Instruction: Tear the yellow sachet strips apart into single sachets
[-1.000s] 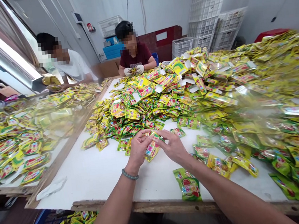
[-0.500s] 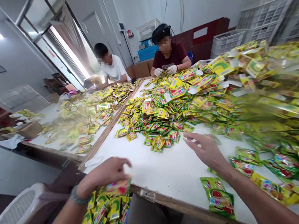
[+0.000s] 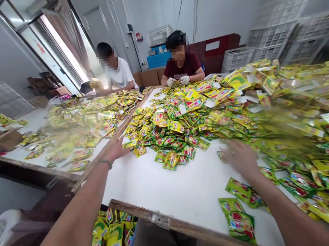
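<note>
My left hand (image 3: 116, 149) reaches over the wooden divider strip, its fingers stretched out toward a yellow box (image 3: 130, 144) at the left edge of the pile. Whether the fingertips touch that box I cannot tell. Over the white tabletop (image 3: 165, 189), my right hand (image 3: 240, 156) is smeared by motion beside green snack packets (image 3: 239, 189), and its fingers are not clear. Between the hands lies a small cluster of shiny green and yellow packets (image 3: 172, 158). Below the table edge, a bin holds yellow boxes (image 3: 113, 238).
A large heap of packets and yellow boxes (image 3: 238, 80) covers the right side. A wooden strip (image 3: 116, 138) splits the tables. Two people sit across, one wearing white gloves (image 3: 184, 80). A white stool (image 3: 5, 233) stands at lower left; crates (image 3: 274, 35) are stacked behind.
My left hand has moved from above the bin, where a blurred colourful pack was beneath it, up and forward to the pile's left edge. My right hand has shifted right.
</note>
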### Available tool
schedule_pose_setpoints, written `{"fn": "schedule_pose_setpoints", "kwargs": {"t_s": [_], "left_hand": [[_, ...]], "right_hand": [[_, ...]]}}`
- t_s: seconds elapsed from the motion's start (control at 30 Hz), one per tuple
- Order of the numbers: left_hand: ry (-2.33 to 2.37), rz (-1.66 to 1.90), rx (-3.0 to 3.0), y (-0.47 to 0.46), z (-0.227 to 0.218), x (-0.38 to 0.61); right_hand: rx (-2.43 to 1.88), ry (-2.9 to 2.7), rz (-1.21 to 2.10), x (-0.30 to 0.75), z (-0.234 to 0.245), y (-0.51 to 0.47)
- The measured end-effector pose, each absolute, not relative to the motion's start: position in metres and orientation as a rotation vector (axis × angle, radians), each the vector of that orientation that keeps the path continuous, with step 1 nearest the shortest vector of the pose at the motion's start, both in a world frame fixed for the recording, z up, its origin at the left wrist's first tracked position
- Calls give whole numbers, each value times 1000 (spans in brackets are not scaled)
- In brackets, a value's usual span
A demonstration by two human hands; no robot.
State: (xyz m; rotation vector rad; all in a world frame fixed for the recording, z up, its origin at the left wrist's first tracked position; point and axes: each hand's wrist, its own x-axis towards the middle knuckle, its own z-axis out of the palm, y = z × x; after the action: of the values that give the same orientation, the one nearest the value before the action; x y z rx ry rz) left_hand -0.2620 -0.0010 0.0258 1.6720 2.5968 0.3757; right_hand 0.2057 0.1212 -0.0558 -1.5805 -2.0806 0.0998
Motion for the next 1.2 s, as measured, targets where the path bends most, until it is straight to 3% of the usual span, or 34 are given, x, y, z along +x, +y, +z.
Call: {"fn": "schedule_pose_setpoints", "kwargs": {"t_s": [0.1,0.3,0.4,0.57,0.7,0.8,0.97,1.2], "left_hand": [[2527,378,1621,18,7,-251],[2359,584,1885,-16,4,-206],[2068,769,2172,-41,10,-166],[1867,664,2297,-46,6,-99],[2283,659,1857,-38,3,-67],[2462,375,1613,-38,2,-43],[2309,209,1707,-35,-6,-9],[2203,411,1694,-15,-3,-31]], "right_hand": [[-1646,-2271,107,199,-60,115],[-1193,-2549,394,171,-47,83],[-1062,-2446,601,165,-38,74],[-1162,-2037,840,171,-31,82],[-1442,-1969,888,181,-29,93],[-1526,-2139,844,187,-24,93],[-1685,-2469,573,192,-13,85],[-1540,-2377,754,187,-13,84]]}}
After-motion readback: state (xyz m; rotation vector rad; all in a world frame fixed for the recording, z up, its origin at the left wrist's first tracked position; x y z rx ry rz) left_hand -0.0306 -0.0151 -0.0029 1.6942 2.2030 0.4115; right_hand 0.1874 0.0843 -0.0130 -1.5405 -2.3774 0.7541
